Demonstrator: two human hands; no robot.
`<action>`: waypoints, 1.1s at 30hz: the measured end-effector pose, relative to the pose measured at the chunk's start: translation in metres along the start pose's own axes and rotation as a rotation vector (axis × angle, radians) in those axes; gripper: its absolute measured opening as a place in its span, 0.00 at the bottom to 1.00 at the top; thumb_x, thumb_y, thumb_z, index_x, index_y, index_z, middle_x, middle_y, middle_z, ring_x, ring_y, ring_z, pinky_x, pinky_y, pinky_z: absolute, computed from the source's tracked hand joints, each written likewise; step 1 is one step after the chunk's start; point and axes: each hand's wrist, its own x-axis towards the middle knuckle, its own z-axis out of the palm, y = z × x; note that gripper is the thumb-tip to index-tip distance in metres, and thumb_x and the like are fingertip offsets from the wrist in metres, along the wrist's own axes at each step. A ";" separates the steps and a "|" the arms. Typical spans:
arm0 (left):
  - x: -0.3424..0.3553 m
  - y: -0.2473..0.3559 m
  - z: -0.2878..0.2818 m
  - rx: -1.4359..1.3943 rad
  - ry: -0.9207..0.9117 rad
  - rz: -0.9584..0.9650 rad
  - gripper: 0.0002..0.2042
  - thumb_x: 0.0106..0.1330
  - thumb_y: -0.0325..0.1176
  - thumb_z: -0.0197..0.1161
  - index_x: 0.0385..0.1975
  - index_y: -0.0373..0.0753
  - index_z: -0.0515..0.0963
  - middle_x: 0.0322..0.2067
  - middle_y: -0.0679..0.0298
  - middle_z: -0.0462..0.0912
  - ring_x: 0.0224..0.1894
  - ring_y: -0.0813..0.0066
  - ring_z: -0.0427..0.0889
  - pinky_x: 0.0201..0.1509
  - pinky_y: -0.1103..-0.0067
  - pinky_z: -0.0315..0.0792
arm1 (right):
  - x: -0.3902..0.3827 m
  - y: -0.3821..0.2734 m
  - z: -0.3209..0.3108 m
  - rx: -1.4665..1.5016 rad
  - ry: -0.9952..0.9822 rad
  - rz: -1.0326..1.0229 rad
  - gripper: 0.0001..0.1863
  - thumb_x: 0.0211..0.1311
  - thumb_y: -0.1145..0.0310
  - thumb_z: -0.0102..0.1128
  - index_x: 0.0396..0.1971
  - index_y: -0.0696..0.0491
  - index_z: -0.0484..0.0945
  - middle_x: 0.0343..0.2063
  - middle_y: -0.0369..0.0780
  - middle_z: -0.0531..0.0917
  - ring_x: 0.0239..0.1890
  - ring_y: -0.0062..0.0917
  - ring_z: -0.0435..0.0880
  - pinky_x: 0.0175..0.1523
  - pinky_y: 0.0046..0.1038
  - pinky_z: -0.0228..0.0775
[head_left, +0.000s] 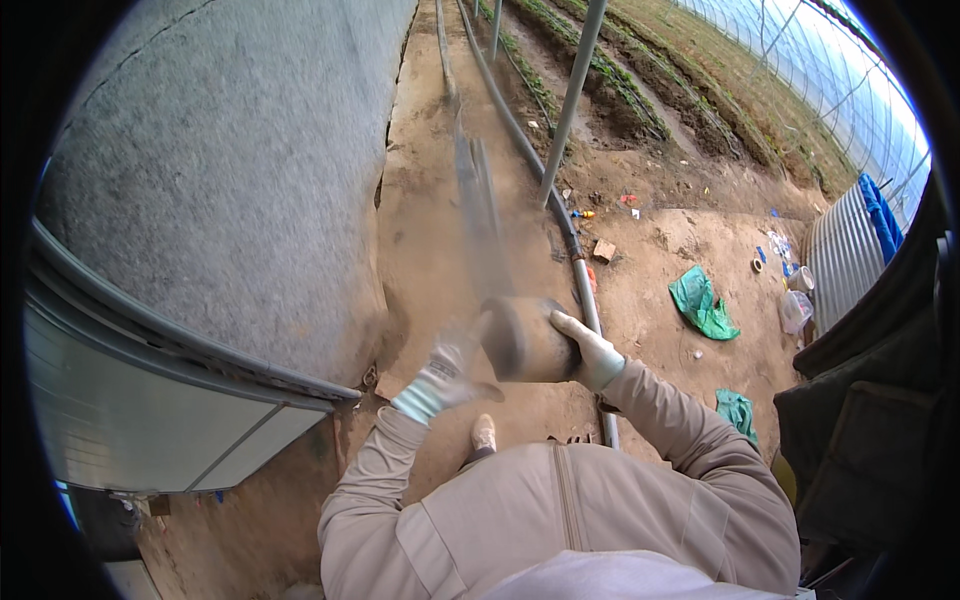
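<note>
Right, a thick dark roll [530,340] sits up front, between the two gloved hands and beyond the person's chest, its round end toward the left hand. The right hand [592,352] has it gripped by the far end, thumb laid along the top; the fingers underneath are out of sight. The left hand [450,365] is a smear of motion at the near-left end, and whether it's touching the roll or just beside it, I can't tell. Straight ahead of both hands, blurred grey strips [478,195] stretch away from the roll; where they join it is too fuzzy to call.

What could go wrong? One-sided support, I'd judge: if the left hand isn't bearing weight, a sharp tug could tip the roll or twist it out of the right grip. Loose strips might also snag on the pipe [568,225], ahead and to the right of the right hand, or on the post [575,95] farther out. Below the hands a shoe [484,432] shows on the dirt, so slack there could catch a foot. Off to the right of the right hand lie a brick [604,251] and a green bag [705,302]; left of the left hand, a grey wall [230,180].
</note>
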 end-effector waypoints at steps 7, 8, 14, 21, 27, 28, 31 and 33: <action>0.044 -0.023 0.040 0.204 0.601 0.441 0.40 0.49 0.38 0.72 0.62 0.33 0.59 0.60 0.45 0.68 0.64 0.47 0.65 0.71 0.53 0.50 | 0.004 -0.023 0.009 0.034 0.015 0.075 0.29 0.71 0.53 0.50 0.64 0.55 0.64 0.60 0.40 0.73 0.59 0.27 0.74 0.65 0.31 0.66; 0.048 -0.026 0.041 0.228 0.631 0.464 0.40 0.49 0.38 0.73 0.61 0.33 0.60 0.59 0.46 0.68 0.62 0.48 0.67 0.70 0.54 0.53 | 0.006 -0.026 0.010 0.016 -0.013 0.063 0.28 0.70 0.52 0.52 0.63 0.54 0.66 0.58 0.40 0.75 0.58 0.27 0.76 0.63 0.33 0.68; 0.066 -0.028 0.030 0.229 0.621 0.431 0.39 0.45 0.42 0.76 0.57 0.35 0.63 0.51 0.51 0.73 0.50 0.55 0.75 0.61 0.56 0.65 | 0.009 -0.061 0.022 -0.144 -0.125 0.050 0.29 0.70 0.46 0.51 0.62 0.49 0.68 0.56 0.38 0.78 0.54 0.26 0.80 0.58 0.36 0.74; 0.080 -0.016 0.001 0.235 0.645 0.426 0.41 0.42 0.39 0.77 0.57 0.36 0.64 0.46 0.53 0.75 0.47 0.54 0.76 0.56 0.58 0.69 | 0.029 -0.081 0.025 -0.614 -0.248 -0.165 0.29 0.71 0.44 0.48 0.61 0.50 0.68 0.50 0.38 0.80 0.47 0.21 0.82 0.46 0.24 0.77; 0.075 -0.007 -0.016 -0.162 0.541 0.062 0.31 0.40 0.35 0.80 0.46 0.35 0.74 0.39 0.55 0.80 0.43 0.54 0.79 0.52 0.64 0.72 | 0.050 -0.084 0.007 -0.684 -0.133 -0.026 0.36 0.66 0.40 0.52 0.63 0.54 0.67 0.50 0.38 0.80 0.50 0.22 0.79 0.48 0.24 0.73; 0.073 -0.009 -0.015 -0.223 0.556 -0.018 0.30 0.40 0.35 0.82 0.44 0.35 0.75 0.39 0.56 0.82 0.43 0.58 0.81 0.50 0.67 0.75 | 0.050 -0.086 0.004 -0.723 -0.205 -0.051 0.38 0.65 0.40 0.54 0.63 0.54 0.67 0.50 0.38 0.80 0.51 0.23 0.78 0.50 0.25 0.73; 0.068 -0.015 -0.011 -0.570 0.586 -0.189 0.30 0.45 0.33 0.82 0.48 0.33 0.75 0.45 0.58 0.83 0.46 0.71 0.82 0.49 0.74 0.79 | 0.055 -0.072 0.003 -0.914 -0.194 -0.395 0.46 0.57 0.40 0.65 0.67 0.57 0.63 0.57 0.42 0.74 0.60 0.30 0.72 0.61 0.30 0.67; 0.065 -0.017 -0.007 -0.778 0.625 -0.083 0.25 0.50 0.31 0.78 0.48 0.34 0.77 0.45 0.60 0.83 0.45 0.73 0.81 0.48 0.75 0.76 | 0.058 -0.061 0.004 -1.351 0.015 -0.582 0.50 0.50 0.44 0.73 0.67 0.58 0.62 0.65 0.47 0.65 0.67 0.34 0.64 0.70 0.34 0.57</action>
